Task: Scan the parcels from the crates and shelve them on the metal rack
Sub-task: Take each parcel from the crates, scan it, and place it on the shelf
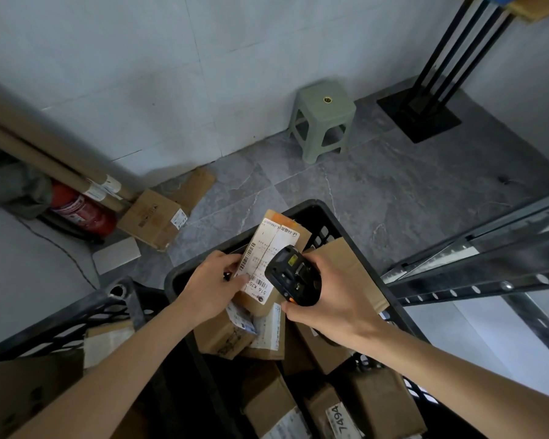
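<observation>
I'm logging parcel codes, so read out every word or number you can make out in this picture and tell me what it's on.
"516 K20": handwritten on the label of the parcel the left hand holds, seen upside down; it runs on behind the scanner in the right hand.
"7494": white label on a box in the crate.
Too small or blurred: all printed label text and barcodes, fire extinguisher lettering, floor box print.

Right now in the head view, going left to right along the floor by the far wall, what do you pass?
Red fire extinguisher → brown cardboard box with a white label → pale green plastic stool → black metal post base.
</observation>
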The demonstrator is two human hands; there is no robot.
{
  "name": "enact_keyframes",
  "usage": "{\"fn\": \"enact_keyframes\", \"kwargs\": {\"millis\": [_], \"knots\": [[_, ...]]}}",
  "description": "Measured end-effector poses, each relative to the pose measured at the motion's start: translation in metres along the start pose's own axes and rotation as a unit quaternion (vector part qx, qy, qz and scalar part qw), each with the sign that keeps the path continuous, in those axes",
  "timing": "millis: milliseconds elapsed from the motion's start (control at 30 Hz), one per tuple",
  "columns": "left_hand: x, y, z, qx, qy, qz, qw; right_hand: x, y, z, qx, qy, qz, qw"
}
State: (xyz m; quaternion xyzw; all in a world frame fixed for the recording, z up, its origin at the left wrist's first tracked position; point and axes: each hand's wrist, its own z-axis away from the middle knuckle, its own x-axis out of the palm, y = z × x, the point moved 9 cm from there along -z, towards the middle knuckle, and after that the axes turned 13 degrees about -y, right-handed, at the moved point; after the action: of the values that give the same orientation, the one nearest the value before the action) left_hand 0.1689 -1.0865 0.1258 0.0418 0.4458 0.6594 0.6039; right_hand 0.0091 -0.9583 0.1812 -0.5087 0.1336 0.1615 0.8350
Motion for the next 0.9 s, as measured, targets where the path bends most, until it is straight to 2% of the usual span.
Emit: {"fn": "enact_keyframes", "kwargs": {"millis": [267, 533, 733, 900], "knots": [[0.005, 0.001, 0.012, 0.043, -0.009, 0.123, 0.991, 0.004, 0.005, 0.008, -0.002, -0.007, -0.043, 0.999], [-0.001, 0.019, 0.035, 0.087, 0.03, 0.138, 0.986, 0.005, 0.014, 0.02, 0.021, 0.003, -0.059, 0.998], [-0.005, 0.043, 0.065, 0.12, 0.067, 0.173, 0.975, -0.007, -0.005, 0.051, 0.007, 0.021, -0.044, 0.999], [-0.004, 0.078, 0.099, 0.155, 0.059, 0.172, 0.971, -0.018, -0.024, 0.095, -0.008, 0.053, -0.032, 0.998]]}}
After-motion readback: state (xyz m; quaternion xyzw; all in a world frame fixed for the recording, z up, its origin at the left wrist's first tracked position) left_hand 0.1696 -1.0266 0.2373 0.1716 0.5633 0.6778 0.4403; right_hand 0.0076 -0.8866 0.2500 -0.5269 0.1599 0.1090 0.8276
